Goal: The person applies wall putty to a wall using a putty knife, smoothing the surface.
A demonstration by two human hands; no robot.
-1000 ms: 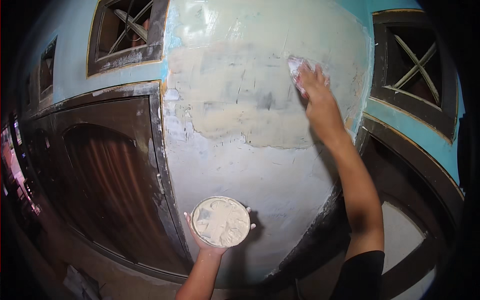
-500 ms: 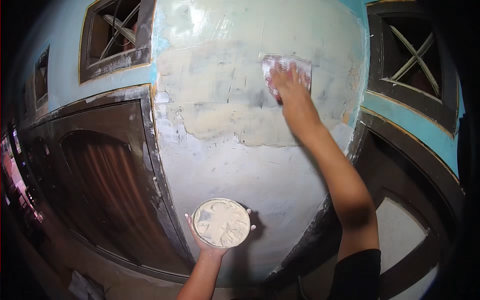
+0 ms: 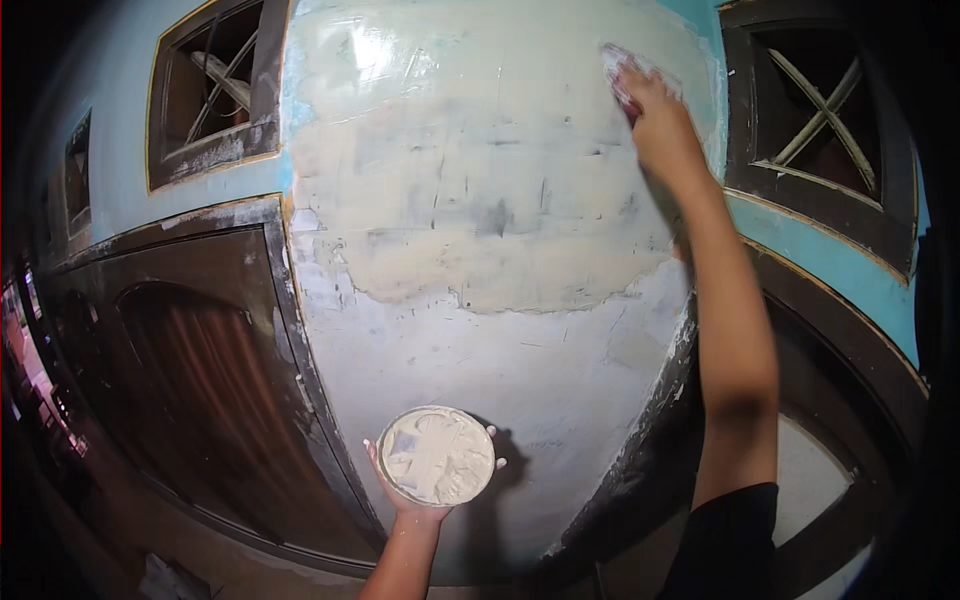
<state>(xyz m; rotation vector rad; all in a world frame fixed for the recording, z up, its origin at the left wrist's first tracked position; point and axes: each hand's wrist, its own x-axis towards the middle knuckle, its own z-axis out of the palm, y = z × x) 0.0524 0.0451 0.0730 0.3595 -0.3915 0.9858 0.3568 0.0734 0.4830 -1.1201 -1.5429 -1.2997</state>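
the wall [image 3: 500, 365] fills the middle of the view, whitish below and covered higher up by a cream coat [image 3: 400, 235] with a ragged lower edge and dark smudges across it. to its left stands a brown door [image 3: 190, 400] with an arched panel, and high on either side are a left vent window [image 3: 220, 75] and a right vent window [image 3: 820, 110], both dark-framed with crossed slats.

the round tub [image 3: 437, 408] is low in front of the wall, its mouth turned toward the camera, with pale paste [image 3: 448, 450] spread unevenly inside. the left hand [image 3: 398, 495] holds the tub from behind and below — thumb by the left rim, fingertips showing past the right, the tub resting within the spread fingers.

the right hand [image 3: 658, 105] reaches to the upper right of the cream coat and holds a flat spreader [image 3: 616, 72], white-smeared and reddish. the spreader lies between the fingers and the wall — its edges stick out past the fingertips; the thumb's place on it cannot be made out.
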